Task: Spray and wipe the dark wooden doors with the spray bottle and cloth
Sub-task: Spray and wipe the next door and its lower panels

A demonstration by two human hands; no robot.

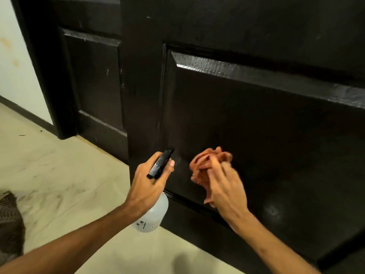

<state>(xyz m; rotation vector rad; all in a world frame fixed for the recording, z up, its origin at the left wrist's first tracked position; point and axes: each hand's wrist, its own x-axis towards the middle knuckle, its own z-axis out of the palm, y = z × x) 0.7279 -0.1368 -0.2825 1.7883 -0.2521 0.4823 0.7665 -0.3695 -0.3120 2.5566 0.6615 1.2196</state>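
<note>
Doors [142, 76]: wiping lower panel [276, 135] (rest looks undone); gripping spray bottle [152, 212] in left hand [150, 182], cloth [207, 161] in right hand [225, 186].

A pale cream floor [59, 175] spreads below and left of the left hand [146, 185]. Farther left, a white wall [17, 76] with yellowish stains meets a dark skirting board [25, 113].

1. your left hand [149, 184] curls round the neck of the spray bottle [155, 214], back of the hand up, one fingertip showing at 1 o'clock; the forearm enters from 8 o'clock.
2. your right hand [227, 188], near the left at its 3 o'clock, bunches the cloth [207, 163] in bent fingers, blurred; the forearm enters from 5 o'clock.
</note>
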